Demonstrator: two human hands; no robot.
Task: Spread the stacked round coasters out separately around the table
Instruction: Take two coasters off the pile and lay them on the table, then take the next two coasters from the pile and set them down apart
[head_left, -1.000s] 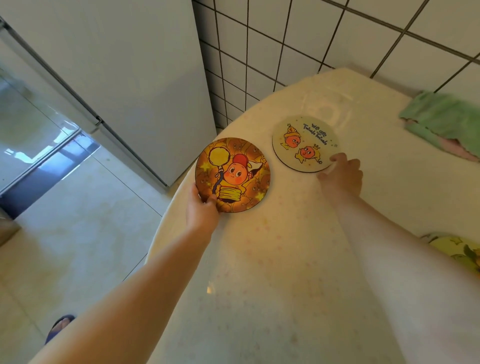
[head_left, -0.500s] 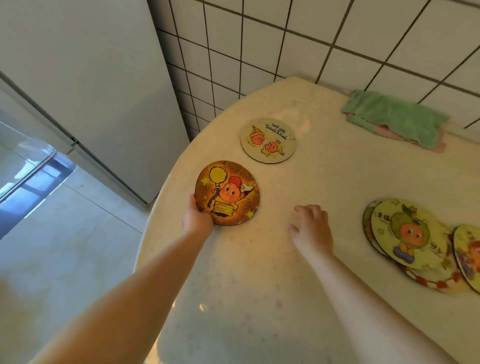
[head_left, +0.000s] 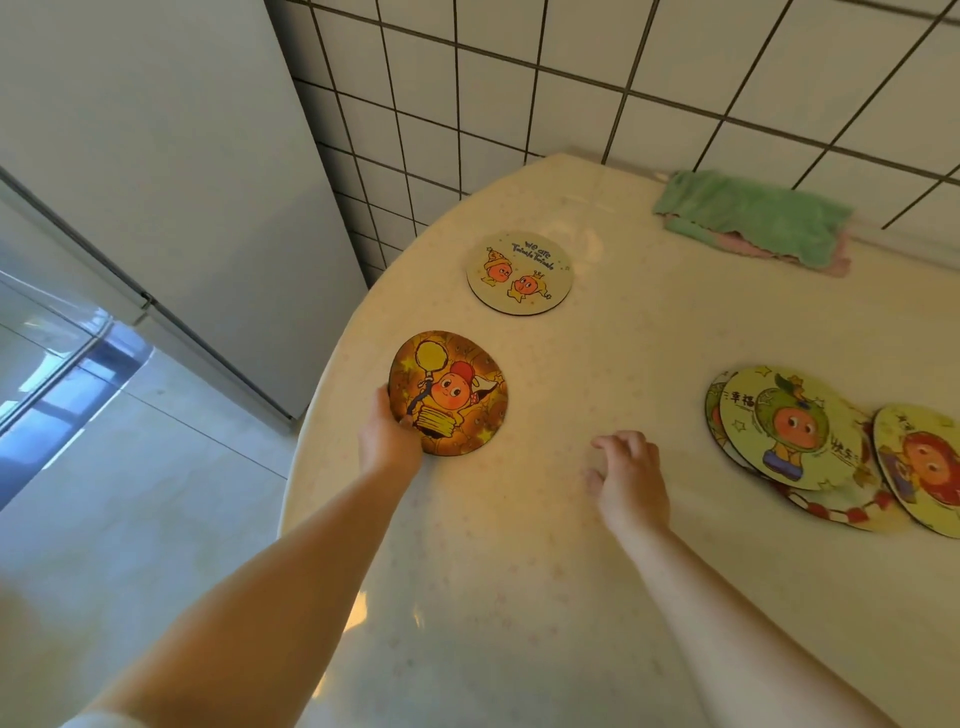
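Observation:
An orange round coaster (head_left: 452, 389) with a cartoon figure lies near the left edge of the cream table (head_left: 519, 597). My left hand (head_left: 387, 434) grips its near-left rim, thumb on top. A pale coaster (head_left: 519, 273) with two small figures lies flat farther back, apart from it. At the right, several overlapping coasters (head_left: 789, 431) are fanned out, one more (head_left: 924, 467) reaching the frame edge. My right hand (head_left: 626, 475) hovers over bare table between the orange coaster and the fanned pile, fingers loosely apart, holding nothing.
A green cloth over a pink one (head_left: 753, 218) lies at the table's back against the tiled wall (head_left: 571, 78). A white fridge (head_left: 156, 156) stands to the left, close to the table edge. Tiled floor (head_left: 130, 493) lies below at the left.
My right hand has left the pale coaster and drawn back toward me and to the right. The view has swung right, bringing the fanned pile in. My left hand stays on the orange coaster.

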